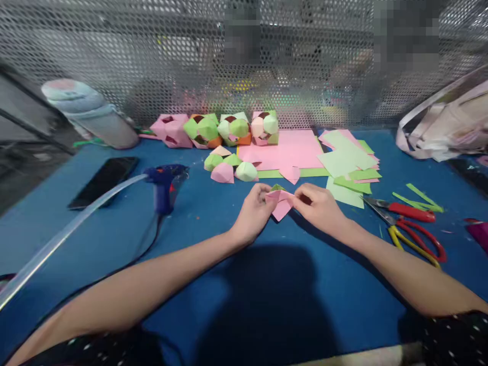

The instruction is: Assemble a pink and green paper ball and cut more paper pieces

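Note:
A small folded piece of pink paper [282,204], with a green bit showing at its top, is held between both hands above the blue table. My left hand [254,211] pinches its left side. On its right corner, the thumb and fingertips of my right hand [317,206] are closed. Just beyond lies another pink folded piece [292,174], pointing toward me. Several folded paper pieces in pink, green and pale green [222,173] sit to the left of it. Behind them stands a row of folded paper balls [203,130].
A blue glue gun [163,190] with a long clear stick and a cord lies left, near a black phone [104,181] and a bottle [91,114]. Scissors [412,234], red-handled pliers [409,212] and paper sheets [348,158] lie right. A perforated metal screen [183,66] borders the back.

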`<state>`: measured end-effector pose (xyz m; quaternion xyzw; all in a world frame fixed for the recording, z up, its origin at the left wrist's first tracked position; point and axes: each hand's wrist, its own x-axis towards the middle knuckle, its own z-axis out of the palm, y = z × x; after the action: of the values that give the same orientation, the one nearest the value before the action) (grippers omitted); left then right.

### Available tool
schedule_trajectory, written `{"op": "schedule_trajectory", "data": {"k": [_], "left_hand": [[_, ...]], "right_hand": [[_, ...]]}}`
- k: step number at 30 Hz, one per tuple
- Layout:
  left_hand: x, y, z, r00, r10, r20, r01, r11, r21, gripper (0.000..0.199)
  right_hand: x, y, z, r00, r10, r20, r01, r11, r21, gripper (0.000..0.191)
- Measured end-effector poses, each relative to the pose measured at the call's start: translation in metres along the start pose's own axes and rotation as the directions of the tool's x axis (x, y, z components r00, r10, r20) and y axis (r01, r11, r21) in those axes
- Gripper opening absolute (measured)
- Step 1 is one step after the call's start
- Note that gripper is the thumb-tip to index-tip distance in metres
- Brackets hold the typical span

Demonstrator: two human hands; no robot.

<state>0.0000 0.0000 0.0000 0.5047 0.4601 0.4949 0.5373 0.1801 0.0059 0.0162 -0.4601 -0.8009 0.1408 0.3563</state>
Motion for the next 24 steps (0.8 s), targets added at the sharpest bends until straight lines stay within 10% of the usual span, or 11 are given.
{"op": "schedule_trajectory", "data": {"k": [11,24], "left_hand": [[-0.0013,0.0008,0.0045,0.992,-0.085,0.094,0.108,0.956,-0.273,0.025],[-0.0011,0.0000,0.0019,0.999,-0.030,0.035,0.033,0.995,-0.091,0.033]], "right_hand": [[-0.0006,0.0007,-0.0007,0.991,0.136,0.016,-0.137,0.984,0.117,0.024],[-0.0066,-0.0040,0.0054,0.999,-0.004,-0.050,0.005,1.000,0.013,0.027]]}}
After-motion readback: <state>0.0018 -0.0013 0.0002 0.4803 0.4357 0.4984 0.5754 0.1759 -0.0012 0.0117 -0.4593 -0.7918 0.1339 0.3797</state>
